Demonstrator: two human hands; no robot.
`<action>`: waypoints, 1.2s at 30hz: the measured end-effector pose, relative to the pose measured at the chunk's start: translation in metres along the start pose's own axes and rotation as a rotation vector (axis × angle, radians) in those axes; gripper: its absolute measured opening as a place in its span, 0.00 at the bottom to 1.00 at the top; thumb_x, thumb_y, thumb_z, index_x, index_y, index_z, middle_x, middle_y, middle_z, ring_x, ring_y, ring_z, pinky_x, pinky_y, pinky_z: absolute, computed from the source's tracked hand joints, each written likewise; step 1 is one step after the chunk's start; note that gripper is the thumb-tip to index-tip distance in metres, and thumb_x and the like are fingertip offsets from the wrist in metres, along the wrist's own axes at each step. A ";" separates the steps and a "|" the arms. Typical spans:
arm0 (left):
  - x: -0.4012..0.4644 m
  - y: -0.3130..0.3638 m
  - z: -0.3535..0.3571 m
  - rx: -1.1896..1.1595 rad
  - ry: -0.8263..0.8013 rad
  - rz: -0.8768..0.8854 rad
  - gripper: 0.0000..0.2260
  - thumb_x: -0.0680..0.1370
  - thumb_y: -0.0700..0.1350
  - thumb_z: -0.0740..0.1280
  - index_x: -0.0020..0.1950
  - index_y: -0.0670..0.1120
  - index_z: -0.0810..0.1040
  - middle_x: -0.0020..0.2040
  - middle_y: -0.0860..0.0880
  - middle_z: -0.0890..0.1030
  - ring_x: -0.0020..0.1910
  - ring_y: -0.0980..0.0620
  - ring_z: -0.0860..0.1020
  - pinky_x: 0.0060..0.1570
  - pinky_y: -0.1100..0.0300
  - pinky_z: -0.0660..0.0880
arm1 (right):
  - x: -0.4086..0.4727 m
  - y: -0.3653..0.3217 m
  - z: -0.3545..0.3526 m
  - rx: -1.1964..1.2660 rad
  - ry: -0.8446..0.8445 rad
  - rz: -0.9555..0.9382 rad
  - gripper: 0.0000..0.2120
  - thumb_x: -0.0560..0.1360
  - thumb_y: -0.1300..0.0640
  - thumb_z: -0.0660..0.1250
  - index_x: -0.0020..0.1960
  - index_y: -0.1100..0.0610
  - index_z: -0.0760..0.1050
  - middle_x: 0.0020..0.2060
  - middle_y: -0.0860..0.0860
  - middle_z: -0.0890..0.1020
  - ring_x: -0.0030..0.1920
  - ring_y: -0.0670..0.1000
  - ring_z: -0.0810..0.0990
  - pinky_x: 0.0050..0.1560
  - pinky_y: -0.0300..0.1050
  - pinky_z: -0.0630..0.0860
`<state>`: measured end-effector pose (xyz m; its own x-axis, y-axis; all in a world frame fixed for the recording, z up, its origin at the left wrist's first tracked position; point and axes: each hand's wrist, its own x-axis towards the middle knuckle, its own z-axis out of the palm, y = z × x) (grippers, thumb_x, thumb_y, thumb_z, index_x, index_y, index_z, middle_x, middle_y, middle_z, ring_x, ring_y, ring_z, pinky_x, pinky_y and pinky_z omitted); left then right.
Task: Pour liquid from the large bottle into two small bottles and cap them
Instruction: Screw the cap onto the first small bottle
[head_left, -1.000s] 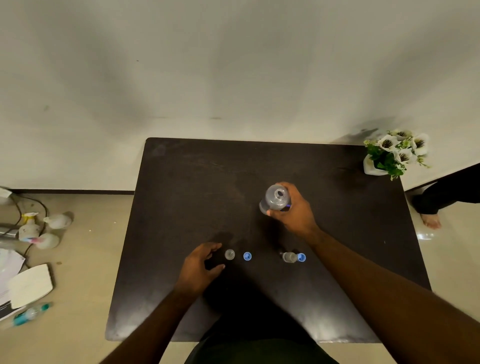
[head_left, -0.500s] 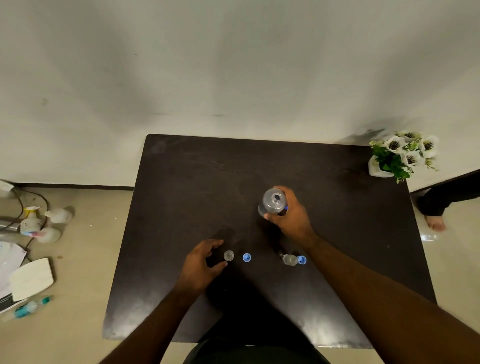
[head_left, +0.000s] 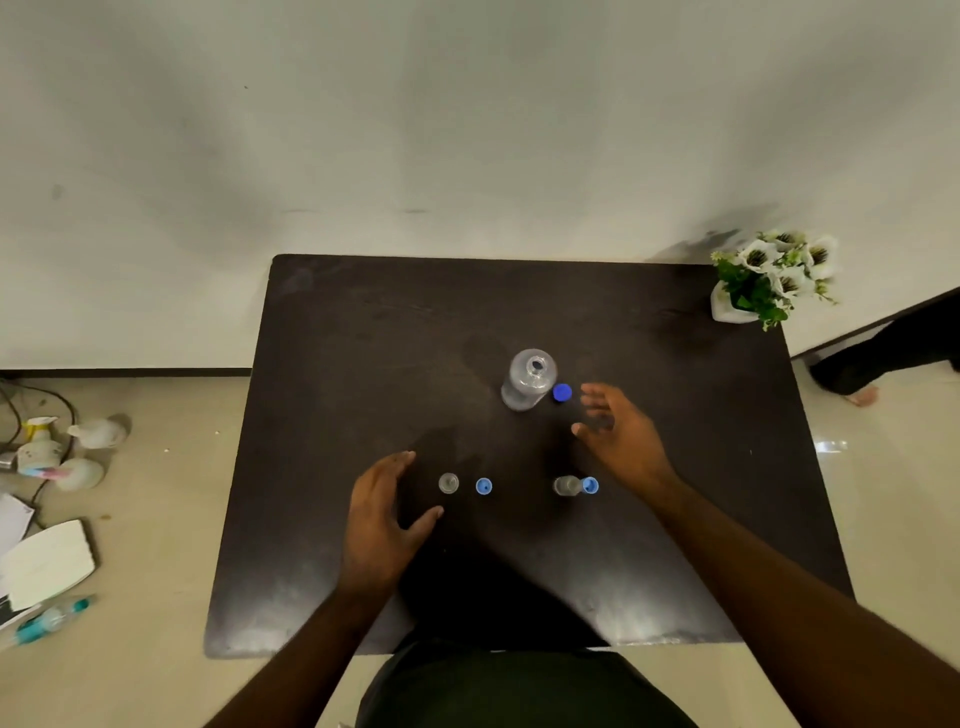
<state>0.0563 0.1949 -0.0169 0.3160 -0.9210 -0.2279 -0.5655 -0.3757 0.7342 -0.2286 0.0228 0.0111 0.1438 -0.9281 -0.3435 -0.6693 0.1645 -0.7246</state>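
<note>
**Standing uncapped: one large bottle, two small ones, three loose caps**

Standing upright near the middle of the dark table (head_left: 332, 364), the large bottle (head_left: 529, 379) is clear plastic with its mouth open and pointing straight up, so its long axis runs vertical. How much liquid it holds cannot be told from above. A dark blue cap (head_left: 562, 393) lies on the table just beside it on the right.

Nearer the person, two small bottles also stand upright with open mouths facing up. The left small bottle (head_left: 448, 483) has a light blue cap (head_left: 483, 486) lying near it to the right, apart from it. The right small bottle (head_left: 567, 486) has a second light blue cap (head_left: 590, 485) right against its side. Whether either small bottle has liquid in it cannot be made out.

The right hand (head_left: 621, 436) hovers just right of the large bottle, fingers spread and relaxed, holding nothing and not touching the bottle. The left hand (head_left: 382, 512) rests on the table beside the left small bottle, fingers straight, thumb out toward the bottle, gripping nothing.

A white pot of flowers (head_left: 769, 278) sits at the far right corner.
</note>
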 end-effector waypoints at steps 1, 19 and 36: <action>-0.007 0.003 -0.001 0.002 0.024 0.004 0.35 0.70 0.49 0.81 0.74 0.51 0.71 0.72 0.52 0.73 0.72 0.54 0.69 0.68 0.64 0.63 | -0.007 0.005 -0.006 -0.025 0.007 0.001 0.25 0.74 0.61 0.74 0.69 0.53 0.74 0.58 0.46 0.80 0.58 0.47 0.80 0.59 0.40 0.75; -0.011 0.095 0.095 -0.083 -0.218 0.177 0.27 0.71 0.43 0.78 0.69 0.50 0.76 0.65 0.54 0.75 0.58 0.57 0.77 0.61 0.60 0.78 | -0.056 0.071 -0.023 -0.310 -0.174 0.023 0.23 0.73 0.54 0.75 0.66 0.48 0.77 0.60 0.47 0.80 0.49 0.45 0.80 0.52 0.37 0.74; 0.016 0.079 0.166 -0.064 -0.204 0.064 0.24 0.69 0.43 0.79 0.64 0.48 0.79 0.60 0.52 0.79 0.56 0.55 0.80 0.58 0.58 0.79 | -0.029 0.088 0.000 -0.547 -0.264 -0.180 0.18 0.74 0.47 0.72 0.63 0.46 0.75 0.61 0.47 0.76 0.57 0.52 0.80 0.53 0.51 0.79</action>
<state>-0.1095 0.1328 -0.0683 0.1170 -0.9469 -0.2996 -0.5282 -0.3148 0.7886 -0.2916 0.0636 -0.0426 0.4173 -0.8002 -0.4308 -0.8834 -0.2459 -0.3989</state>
